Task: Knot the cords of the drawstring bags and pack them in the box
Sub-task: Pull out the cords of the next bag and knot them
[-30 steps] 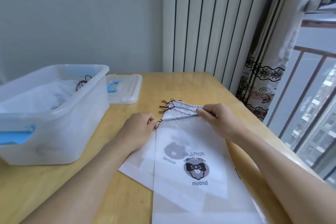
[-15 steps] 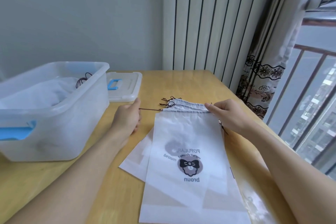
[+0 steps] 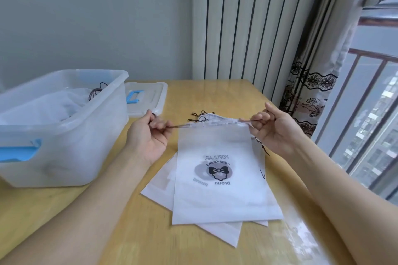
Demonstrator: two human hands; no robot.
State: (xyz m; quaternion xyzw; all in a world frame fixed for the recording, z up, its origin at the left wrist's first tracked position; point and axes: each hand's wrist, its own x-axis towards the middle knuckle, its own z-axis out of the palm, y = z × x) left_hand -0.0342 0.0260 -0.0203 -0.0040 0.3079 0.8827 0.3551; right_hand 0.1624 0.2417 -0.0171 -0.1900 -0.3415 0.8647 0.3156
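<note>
White top bag lies lengthwise, mouth away; left hand and right hand pinch its cords.

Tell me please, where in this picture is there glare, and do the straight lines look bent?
Head view: daylight from the window on the right makes a pale glare on the table near its right edge; the wide-angle lens tilts and slightly bows the curtain stripes and window bars; the bag's print stays sharp, while both forearms at the bottom edge look soft.

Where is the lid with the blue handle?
The white plastic lid with the blue handle lies flat on the wooden table, far left, just behind the clear plastic box.
</note>
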